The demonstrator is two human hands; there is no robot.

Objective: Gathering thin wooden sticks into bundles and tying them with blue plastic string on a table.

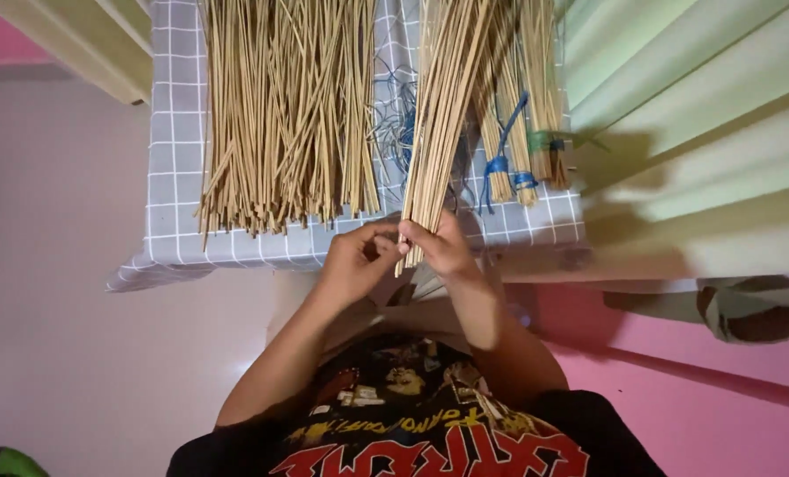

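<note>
Holding a stick bundle (437, 132) at its lower end, I note: left hand (355, 261) and right hand (443, 246) pinching it; loose sticks (284, 115) left on checked cloth (174, 141); tied bundles (523, 115) right.

A home room: pink walls (695, 415), checked cloth (174, 132) under stick bundles (288, 106).

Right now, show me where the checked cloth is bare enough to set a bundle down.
The checked cloth is bare in a strip along its left edge, beside the loose pile of sticks, and in a thin band along the near edge. The middle is crowded: blue string, the bundle both hands hold, and tied bundles to the right.
</note>
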